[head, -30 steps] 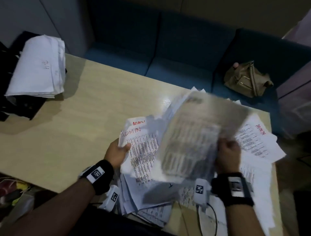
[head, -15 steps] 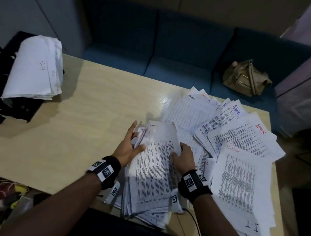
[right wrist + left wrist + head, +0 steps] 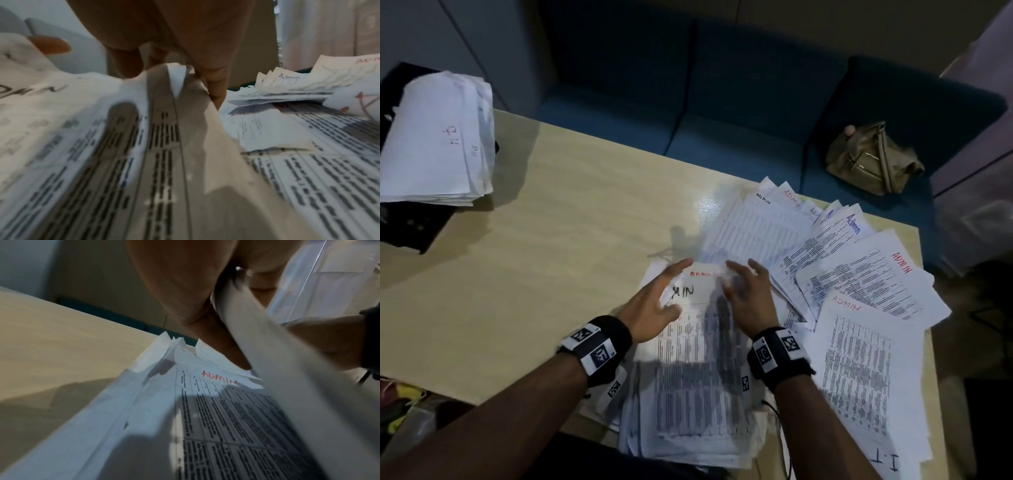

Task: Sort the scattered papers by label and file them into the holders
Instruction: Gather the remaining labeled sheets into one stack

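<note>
Head view: pale table (image 3: pixel 534 257), blue sofa (image 3: pixel 722 102) behind; left hand (image 3: pixel 654 305), right hand (image 3: pixel 750 301), each grip holding top sheet (image 3: pixel 695 359).

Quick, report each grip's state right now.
Left grip: pinches the top sheet at its left edge.
Right grip: pinches the same sheet, which is buckled into a ridge there.

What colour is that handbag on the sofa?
Olive-khaki; the handbag shows best in the head view.

A white paper pile (image 3: pixel 438 137) is seen at the counter's (image 3: pixel 551 257) far left corner; an olive bag (image 3: pixel 869 161) is laid on the blue sofa (image 3: pixel 722 137).
</note>
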Available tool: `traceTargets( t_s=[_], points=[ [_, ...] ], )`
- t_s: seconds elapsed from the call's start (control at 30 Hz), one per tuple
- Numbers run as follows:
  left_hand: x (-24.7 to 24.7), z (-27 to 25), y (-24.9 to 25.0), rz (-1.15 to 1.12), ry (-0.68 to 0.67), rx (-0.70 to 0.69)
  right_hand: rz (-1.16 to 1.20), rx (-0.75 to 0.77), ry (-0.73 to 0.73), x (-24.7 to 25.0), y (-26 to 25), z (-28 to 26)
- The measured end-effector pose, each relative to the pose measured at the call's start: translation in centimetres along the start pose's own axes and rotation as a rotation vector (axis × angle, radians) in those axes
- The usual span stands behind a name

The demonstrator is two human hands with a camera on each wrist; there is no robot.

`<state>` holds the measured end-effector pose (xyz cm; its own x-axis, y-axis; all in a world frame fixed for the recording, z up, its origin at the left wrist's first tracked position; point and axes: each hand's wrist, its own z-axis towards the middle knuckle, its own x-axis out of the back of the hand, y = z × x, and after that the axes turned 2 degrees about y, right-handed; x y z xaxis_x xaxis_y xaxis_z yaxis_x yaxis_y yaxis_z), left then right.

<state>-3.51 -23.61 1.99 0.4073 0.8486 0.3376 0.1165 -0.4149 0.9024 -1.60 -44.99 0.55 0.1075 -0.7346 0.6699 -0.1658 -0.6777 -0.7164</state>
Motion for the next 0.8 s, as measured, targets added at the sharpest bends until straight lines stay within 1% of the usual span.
traceTargets(
  t_s=[0.1, 0.17, 0.23, 0.3, 0.33, 0.4, 0.47, 0.5, 0.53, 0.6, 0.63, 0.67, 0.73, 0.8],
  points=[
    [-0.1, 0.2, -0.2, 0.015, 0.011, -0.002, -0.038, -0.021, -0.084, -0.6, 0.1, -0.6],
    [-0.3, -0.1, -0.6, 0.016, -0.002, 0.030, -0.023, -0.073, -0.065, -0.5, 0.0, -1.0],
    [-0.7, -0.6, -0.9, -0.026, 0.018, 0.057, -0.050, -0.070, -0.035, -0.1, 0.0, -1.4],
    [-1.0, -1.3, -1.4, -0.040, 0.054, 0.058, -0.100, -0.068, -0.057, 0.4, 0.2, -1.7],
    [-1.4, -1.6, -1.6, -0.067, 0.060, 0.053, -0.080, -0.079, -0.052, 0.5, 0.6, -1.6],
    [-1.9, -2.2, -2.1, -0.116, 0.026, 0.105, -0.022, -0.071, -0.027, 0.8, 1.1, -1.7],
    [-2.3, -2.6, -2.9, -0.085, 0.011, 0.178, 0.095, -0.035, 0.009, 1.0, 1.8, -1.8],
    [-2.3, -2.7, -3.2, -0.060, 0.028, 0.205, 0.173, -0.033, 0.054, 1.2, 2.1, -1.9],
    [-2.1, -2.8, -3.4, -0.058, 0.061, 0.225, 0.252, -0.065, 0.124, 1.3, 2.7, -2.2],
    [-1.2, -3.0, -3.4, -0.165, 0.112, 0.212, 0.393, -0.245, 0.267, 1.5, 3.6, -2.5],
    [-0.7, -3.3, -3.6, -0.220, 0.125, 0.201, 0.386, -0.337, 0.279, 1.4, 4.2, -2.6],
    [-0.2, -3.4, -4.1, -0.248, 0.138, 0.190, 0.296, -0.406, 0.234, 1.5, 4.2, -2.9],
    [0.3, -3.7, -5.0, -0.279, 0.157, 0.199, 0.082, -0.486, 0.085, 1.1, 4.0, -3.7],
    [0.6, -4.1, -5.4, -0.286, 0.169, 0.209, 0.015, -0.482, -0.056, 0.3, 3.2, -4.6]
  ],
)
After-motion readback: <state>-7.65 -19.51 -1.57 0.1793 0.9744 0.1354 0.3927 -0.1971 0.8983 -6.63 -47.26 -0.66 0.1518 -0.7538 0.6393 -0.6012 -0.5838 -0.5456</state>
